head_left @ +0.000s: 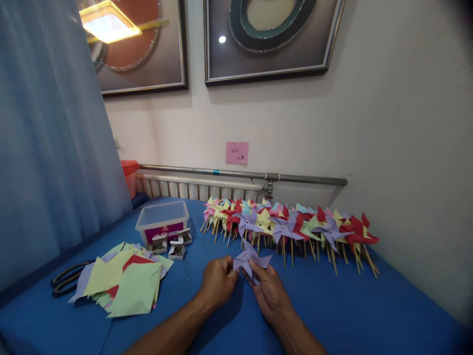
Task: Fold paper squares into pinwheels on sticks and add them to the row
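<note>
1. Both hands meet low over the blue counter (332,305), fingers pinched on a purple pinwheel (251,260) held between them.
2. The left hand (218,281) is curled shut, its fingers (231,272) gripping the pinwheel's left edge.
3. The right hand (269,291) lies flatter, palm down, its fingers (254,268) closed on the paper's lower right part; the vanes fan out above the knuckles.
4. Just beyond the hands, a long row of finished pinwheels (291,227) on wooden sticks lies along the far side of the counter, in red, yellow, purple, pink and pale blue, stick ends pointing toward the person.
5. To the left sits a loose pile of paper squares (125,283), mostly green and yellow with red and purple showing.
6. Behind the pile stand small open boxes (176,249) and a clear tub (162,222).
7. Scissors (68,281) lie at the counter's left edge, partly under the pile.
8. A curtain (48,148) hangs at left; a pipe (240,173) runs along the wall beneath a pink note (237,153) and two framed pictures (269,39).
</note>
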The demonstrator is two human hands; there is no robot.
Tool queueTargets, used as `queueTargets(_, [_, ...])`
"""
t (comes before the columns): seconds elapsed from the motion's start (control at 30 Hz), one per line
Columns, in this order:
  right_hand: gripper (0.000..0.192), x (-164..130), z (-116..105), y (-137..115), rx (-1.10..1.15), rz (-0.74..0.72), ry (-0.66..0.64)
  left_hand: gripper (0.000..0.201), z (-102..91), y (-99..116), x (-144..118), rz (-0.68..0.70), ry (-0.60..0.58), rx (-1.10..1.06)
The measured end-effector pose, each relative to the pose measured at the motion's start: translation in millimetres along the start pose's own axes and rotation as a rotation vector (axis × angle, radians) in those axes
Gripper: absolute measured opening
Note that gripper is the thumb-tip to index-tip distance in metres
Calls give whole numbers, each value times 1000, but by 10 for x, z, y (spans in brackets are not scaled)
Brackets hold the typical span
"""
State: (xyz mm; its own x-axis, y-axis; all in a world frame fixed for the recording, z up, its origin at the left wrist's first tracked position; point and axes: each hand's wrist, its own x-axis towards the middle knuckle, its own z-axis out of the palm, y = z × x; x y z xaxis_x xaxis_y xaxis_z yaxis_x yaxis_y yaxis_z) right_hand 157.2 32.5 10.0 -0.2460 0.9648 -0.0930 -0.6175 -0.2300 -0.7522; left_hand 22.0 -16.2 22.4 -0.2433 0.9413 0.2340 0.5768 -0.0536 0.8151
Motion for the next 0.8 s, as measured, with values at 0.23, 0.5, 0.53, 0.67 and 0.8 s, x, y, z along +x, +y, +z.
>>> queueTargets(0.23, [42, -8, -4, -11, -7, 8, -35, 17, -11, 7, 12, -6, 5, 2])
queueTargets(0.5, [44, -12, 14, -9, -14, 1, -24, 18, 2, 6, 0, 5, 3, -3])
queueTargets(0.53, [44, -14, 15, -9, -13, 0, -24, 18, 2, 4, 1, 4, 3, 5])
queueTargets(0.67, [41, -19, 13, -9, -4, -3, -19, 18, -4, -6, 12, -6, 6, 17])
queueTargets(0.8, [42, -16, 11, -4, -11, -2, -23, 20, -8, -13, 17, -2, -1, -6])
